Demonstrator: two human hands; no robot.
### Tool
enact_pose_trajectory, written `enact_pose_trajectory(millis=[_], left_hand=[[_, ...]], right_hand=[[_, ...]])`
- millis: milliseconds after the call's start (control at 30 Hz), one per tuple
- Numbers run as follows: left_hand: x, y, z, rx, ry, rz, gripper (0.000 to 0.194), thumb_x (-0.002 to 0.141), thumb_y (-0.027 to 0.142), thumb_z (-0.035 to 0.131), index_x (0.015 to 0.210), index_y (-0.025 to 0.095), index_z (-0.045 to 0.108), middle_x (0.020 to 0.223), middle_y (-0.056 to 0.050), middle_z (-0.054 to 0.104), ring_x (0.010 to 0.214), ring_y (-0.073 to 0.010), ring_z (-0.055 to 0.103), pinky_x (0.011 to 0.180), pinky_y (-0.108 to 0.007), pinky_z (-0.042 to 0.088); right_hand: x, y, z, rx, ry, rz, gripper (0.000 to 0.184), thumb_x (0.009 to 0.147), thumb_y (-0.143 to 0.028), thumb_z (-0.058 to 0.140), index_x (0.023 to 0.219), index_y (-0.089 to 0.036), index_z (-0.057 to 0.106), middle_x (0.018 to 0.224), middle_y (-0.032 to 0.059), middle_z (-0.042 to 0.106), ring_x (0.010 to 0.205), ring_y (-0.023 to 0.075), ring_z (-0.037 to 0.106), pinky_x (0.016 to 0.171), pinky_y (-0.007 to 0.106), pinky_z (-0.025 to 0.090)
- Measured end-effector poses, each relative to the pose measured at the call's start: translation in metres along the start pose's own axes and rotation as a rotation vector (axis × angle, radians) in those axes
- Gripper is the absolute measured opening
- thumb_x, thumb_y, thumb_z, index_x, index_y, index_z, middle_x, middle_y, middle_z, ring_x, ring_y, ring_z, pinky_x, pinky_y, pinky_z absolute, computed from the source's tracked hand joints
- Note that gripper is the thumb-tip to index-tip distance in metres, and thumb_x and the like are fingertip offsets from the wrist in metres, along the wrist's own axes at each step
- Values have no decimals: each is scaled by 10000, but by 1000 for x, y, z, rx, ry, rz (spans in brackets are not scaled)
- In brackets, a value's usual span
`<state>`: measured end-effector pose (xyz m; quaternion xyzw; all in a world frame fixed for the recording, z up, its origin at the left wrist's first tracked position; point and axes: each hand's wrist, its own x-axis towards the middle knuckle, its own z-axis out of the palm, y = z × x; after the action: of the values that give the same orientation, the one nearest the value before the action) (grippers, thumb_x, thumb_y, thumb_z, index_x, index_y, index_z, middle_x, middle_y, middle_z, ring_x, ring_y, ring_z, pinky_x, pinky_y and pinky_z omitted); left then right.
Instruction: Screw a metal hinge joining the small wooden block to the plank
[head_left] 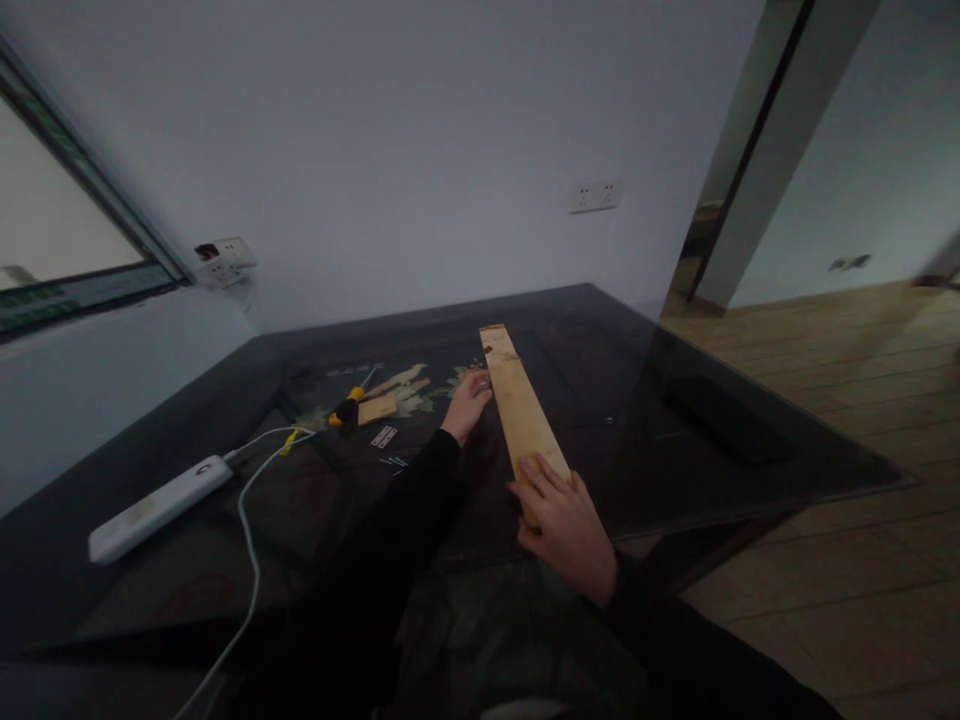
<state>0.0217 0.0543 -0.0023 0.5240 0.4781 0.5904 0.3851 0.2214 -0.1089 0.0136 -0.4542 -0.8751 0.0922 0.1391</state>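
A long pale wooden plank [517,400] lies on the dark glass table [675,440], running away from me. My right hand [566,525] rests on its near end, fingers laid over the wood and thumb curled at the plank's left edge. My left hand [469,402] touches the plank's left edge near the middle, fingers bent against it. Left of that hand lie a small wooden block [377,409], a yellow-handled screwdriver [351,402], a metal hinge [383,436] and a few screws [394,461].
A white power bank [157,505] with a white cable [251,540] sits at the table's left. Wall sockets [225,262] are in the corner, another socket [594,195] on the back wall. A dark flat object [724,415] lies on the table's right. Wooden floor extends right.
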Motion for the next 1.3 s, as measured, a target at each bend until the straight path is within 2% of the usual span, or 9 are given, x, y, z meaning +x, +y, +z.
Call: enact_pose_trajectory(millis=[167,300,400,500,767,967,1067,1167,1300], left_hand=[[10,35,-112,641,325,269,376,787,114,526,1154,157,593,1275,-120,577,1246,-235,505,1120,-386,325],[-3,30,-204,1058,515,61,373,784,140,519,1145,75,590,1237,-198,583,1261,-301,480,1108,-414,331],[-13,11,-239,1159,526,-103,428,798,167,520,1204,40,564,1268,-234,568,1285,-328,463,1095,-420,348],[-15,-5,-249,1184,495,-140,461,823,187,524,1259,39,540,1303,-240,563,1285,-336,475,1078,-434,366],[-16,-15,-255,1069,509,-214,414,801,205,589,1207,124,596,1198,-171,660,1164,-325,586,1008,-442,434],[-17,16,-238,854,690,-152,378,828,190,570,1193,103,618,1214,-169,650,1188,-314,574,1039,-465,428],[-16,36,-207,467,659,-90,414,859,200,532,1262,107,570,1214,-147,650,1124,-269,620,1000,-450,477],[-21,50,-155,-11,399,-27,410,878,240,537,1267,114,558,1219,-148,643,1032,-233,671,983,-429,502],[-40,57,-70,-299,68,1,418,824,353,666,1200,176,614,1244,-129,638,1099,-262,646,1009,-451,486]], right_hand=[[4,2,3,1,10,-1,485,826,-210,461,1295,-245,580,1464,92,486,1425,290,318,1047,590,305],[5,1,5,-1,20,3,478,834,-208,450,1291,-248,585,1469,94,479,1425,288,318,1051,592,296],[5,-1,6,-1,19,9,478,836,-202,445,1289,-248,589,1466,92,482,1427,283,316,1050,584,299],[3,-3,6,-20,20,6,478,833,-197,449,1287,-246,590,1477,94,467,1429,288,313,1043,588,307],[-1,-2,12,-45,47,-23,461,881,-243,471,1332,-259,566,1504,97,426,1432,301,304,1062,602,298],[-6,8,0,111,-15,-77,495,898,-390,545,1381,-286,517,1479,63,466,1434,290,312,1133,647,189],[-7,12,-18,289,25,-115,446,899,-411,551,1318,-262,582,1419,67,538,1375,247,422,1160,544,254],[8,15,-42,484,122,-148,361,917,-380,513,1207,-224,660,1293,80,640,1241,208,564,1104,407,392],[65,24,-61,751,176,-69,421,880,-348,547,1252,-161,609,1258,122,654,1161,211,619,1023,389,469]])
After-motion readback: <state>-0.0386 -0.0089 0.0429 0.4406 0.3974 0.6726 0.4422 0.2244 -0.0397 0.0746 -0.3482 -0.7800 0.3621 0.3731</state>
